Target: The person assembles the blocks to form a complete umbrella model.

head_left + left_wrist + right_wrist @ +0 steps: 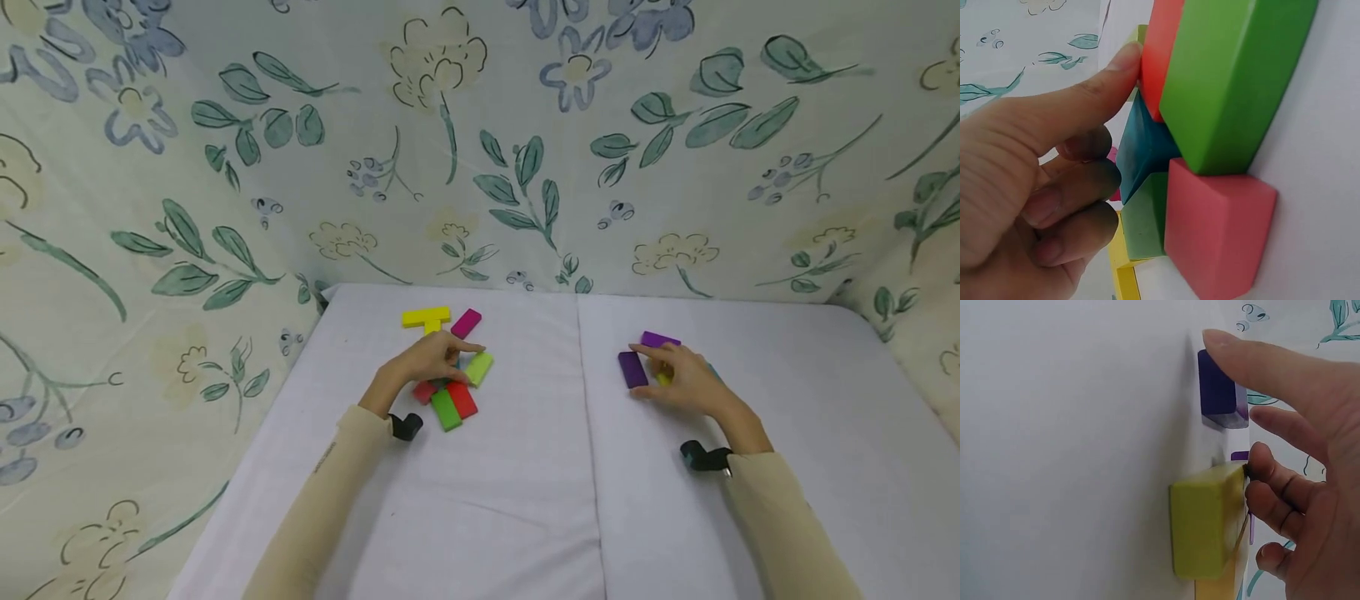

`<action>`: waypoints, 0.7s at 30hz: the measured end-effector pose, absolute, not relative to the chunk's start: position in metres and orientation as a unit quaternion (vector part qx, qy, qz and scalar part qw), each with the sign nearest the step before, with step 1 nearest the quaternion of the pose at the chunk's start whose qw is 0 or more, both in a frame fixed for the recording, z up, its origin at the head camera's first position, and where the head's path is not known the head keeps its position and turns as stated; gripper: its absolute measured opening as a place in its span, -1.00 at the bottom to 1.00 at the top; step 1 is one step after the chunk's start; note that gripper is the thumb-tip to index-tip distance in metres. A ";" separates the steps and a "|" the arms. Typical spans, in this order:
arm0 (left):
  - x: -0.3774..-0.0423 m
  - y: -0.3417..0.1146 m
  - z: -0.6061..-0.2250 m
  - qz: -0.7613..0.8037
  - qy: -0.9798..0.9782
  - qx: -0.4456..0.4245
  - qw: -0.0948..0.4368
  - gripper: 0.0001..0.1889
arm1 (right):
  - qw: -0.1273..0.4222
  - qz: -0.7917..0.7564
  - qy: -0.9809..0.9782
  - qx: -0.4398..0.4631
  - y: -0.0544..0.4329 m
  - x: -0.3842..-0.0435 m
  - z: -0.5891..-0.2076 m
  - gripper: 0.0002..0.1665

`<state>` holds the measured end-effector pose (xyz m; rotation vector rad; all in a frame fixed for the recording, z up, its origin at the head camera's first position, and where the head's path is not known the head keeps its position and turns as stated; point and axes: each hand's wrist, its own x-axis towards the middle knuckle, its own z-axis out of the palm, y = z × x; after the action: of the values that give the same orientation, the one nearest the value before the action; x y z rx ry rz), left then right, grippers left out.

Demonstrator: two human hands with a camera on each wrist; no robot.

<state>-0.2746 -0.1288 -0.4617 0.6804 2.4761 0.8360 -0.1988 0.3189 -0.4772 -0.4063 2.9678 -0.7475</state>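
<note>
My left hand (pixel 433 358) pinches a light green block (pixel 480 369) between thumb and index finger. Beneath and beside it lies a cluster: a red block (pixel 462 400), a green block (pixel 446 411), a pink-red block (pixel 1216 231), a teal block (pixel 1144 150) and a muted green block (pixel 1145 219). On the right, thumb and index finger of my right hand (pixel 690 379) hold a dark purple block (pixel 632 370) by its ends. A yellow-green block (pixel 1197 528) sits under that palm, partly hidden in the head view. Just beyond the fingers is a purple block (pixel 661 339).
Behind the left cluster are yellow blocks (pixel 426 317) set in a T shape and a magenta block (pixel 467 323). A white cloth (pixel 517 500) with a lengthwise crease covers the table. Floral fabric (pixel 450 208) hangs behind it and at the sides.
</note>
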 end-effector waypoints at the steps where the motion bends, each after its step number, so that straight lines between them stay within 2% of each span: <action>1: -0.276 -0.128 -0.462 0.302 0.893 0.250 0.219 -0.36 | 0.031 -0.245 0.960 -0.132 0.319 -0.200 -0.477 -0.09; 12: -0.280 -0.121 -0.459 0.281 0.895 0.273 0.212 -0.40 | 0.085 -0.280 0.949 -0.115 0.326 -0.203 -0.478 -0.12; 21: -0.275 -0.119 -0.464 0.289 0.906 0.229 0.206 -0.34 | 0.069 -0.298 0.947 -0.099 0.325 -0.199 -0.484 -0.12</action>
<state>-0.2751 -0.1187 -0.4638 0.6392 2.5250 0.8062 -0.1994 0.3247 -0.4840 -0.2982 2.8511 -0.8968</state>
